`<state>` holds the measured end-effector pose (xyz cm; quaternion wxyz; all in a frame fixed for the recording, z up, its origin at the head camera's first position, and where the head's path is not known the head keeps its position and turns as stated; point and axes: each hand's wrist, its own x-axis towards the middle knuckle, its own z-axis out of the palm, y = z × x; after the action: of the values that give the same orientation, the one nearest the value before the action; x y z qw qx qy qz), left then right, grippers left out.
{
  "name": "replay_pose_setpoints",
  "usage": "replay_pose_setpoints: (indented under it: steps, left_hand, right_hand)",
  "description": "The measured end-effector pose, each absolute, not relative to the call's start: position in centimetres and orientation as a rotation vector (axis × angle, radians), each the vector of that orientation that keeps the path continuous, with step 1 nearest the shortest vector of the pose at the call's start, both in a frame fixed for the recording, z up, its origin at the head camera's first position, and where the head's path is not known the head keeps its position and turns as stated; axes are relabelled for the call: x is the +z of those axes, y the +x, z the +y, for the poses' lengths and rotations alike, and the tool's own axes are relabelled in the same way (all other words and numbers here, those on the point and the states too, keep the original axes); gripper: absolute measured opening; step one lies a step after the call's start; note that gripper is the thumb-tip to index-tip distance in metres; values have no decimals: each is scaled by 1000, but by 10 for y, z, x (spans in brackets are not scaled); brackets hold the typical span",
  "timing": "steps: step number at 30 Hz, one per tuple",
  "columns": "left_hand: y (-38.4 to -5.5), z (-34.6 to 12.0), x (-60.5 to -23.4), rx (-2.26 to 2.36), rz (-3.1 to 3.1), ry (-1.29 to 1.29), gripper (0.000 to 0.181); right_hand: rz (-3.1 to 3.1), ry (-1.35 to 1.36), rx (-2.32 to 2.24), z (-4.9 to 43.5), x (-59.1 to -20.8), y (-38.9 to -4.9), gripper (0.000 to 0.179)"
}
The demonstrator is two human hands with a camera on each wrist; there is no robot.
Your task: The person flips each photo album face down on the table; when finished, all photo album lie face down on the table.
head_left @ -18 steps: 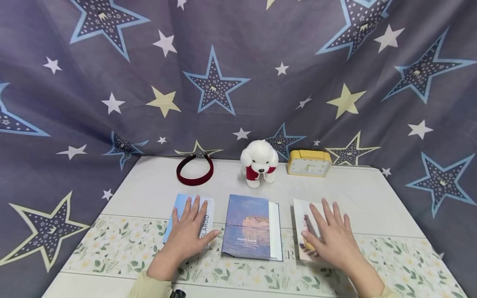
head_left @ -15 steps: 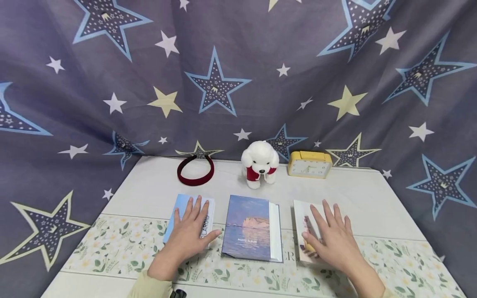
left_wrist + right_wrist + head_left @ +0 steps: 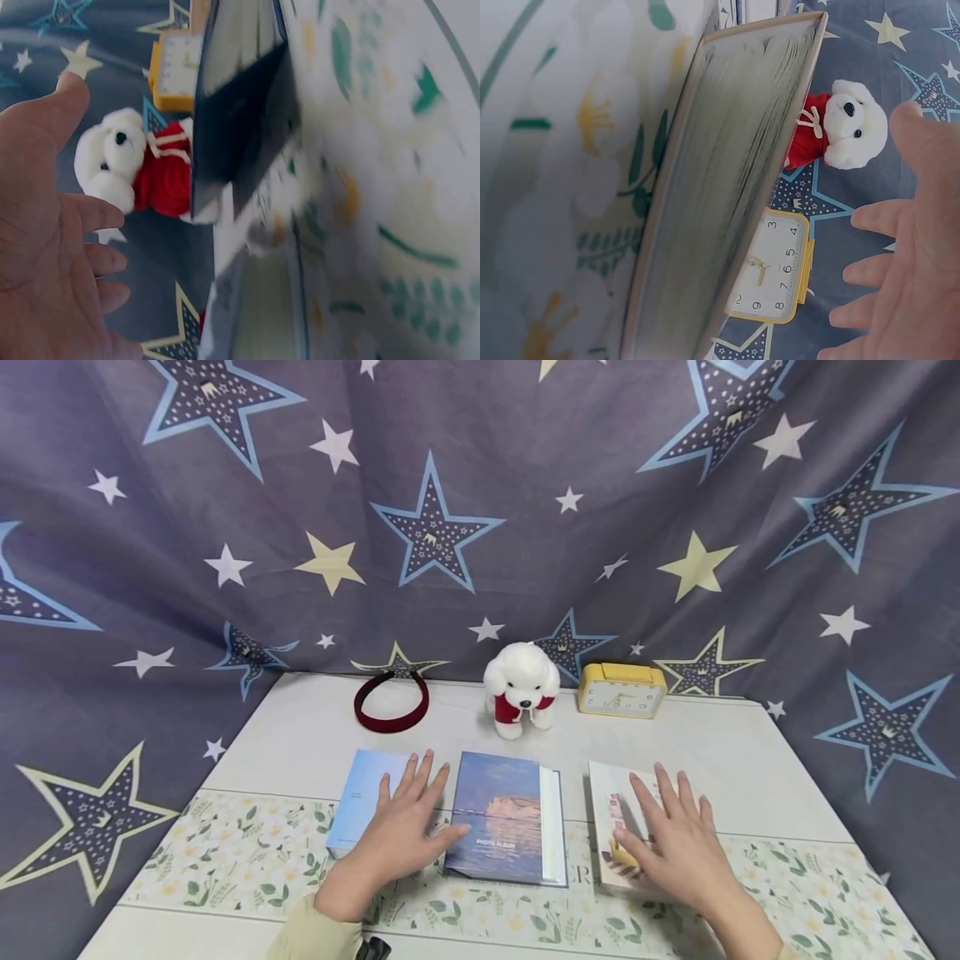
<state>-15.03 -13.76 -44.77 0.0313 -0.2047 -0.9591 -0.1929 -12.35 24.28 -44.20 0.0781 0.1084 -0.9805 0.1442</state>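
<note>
My left hand (image 3: 402, 833), fingers spread straight, hovers over the right part of a light blue photo album (image 3: 354, 799), its thumb overlapping the left edge of the middle album. That middle photo album (image 3: 497, 797) has a painted sea-and-cliff cover lettered "PHOTO ALBUM". Over a pale album (image 3: 604, 787) on the right, my right hand (image 3: 681, 847) is spread with its fingers straight. In the right wrist view, the thick page edges of the pale album (image 3: 720, 142) stand apart from the palm (image 3: 930, 247). A gap also shows between the left palm (image 3: 37, 225) and the albums in the left wrist view.
Along the back of the table (image 3: 300, 727) are a dark red headband (image 3: 390, 725), a white plush dog (image 3: 522, 681) in red, and a yellow alarm clock (image 3: 621, 691). A star-patterned curtain (image 3: 525, 427) hangs behind. A flowered strip (image 3: 247, 852) crosses the table.
My left hand has shifted right, from over the blue album toward the middle one, uncovering more of the blue cover. My right hand has moved very slightly right. The albums stay put.
</note>
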Motion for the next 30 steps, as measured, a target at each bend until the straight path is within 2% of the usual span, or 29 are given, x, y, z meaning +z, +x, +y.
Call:
replay_pose_setpoints:
  steps: [11,21,30]
  left_hand:
    - [-150,-112,-432,-576,-2947,-764,88]
    - [-146,-82,-431,-506,-2943,-954,88]
    - [-142,-64,-430,-523,-2946,-1004,91]
  right_hand:
    - [-2898,358,426,250,-442,-125,76]
    - [-2920,324,433,257,-443,-118,75]
    - [-2925,283,465,262,-445,-110,71]
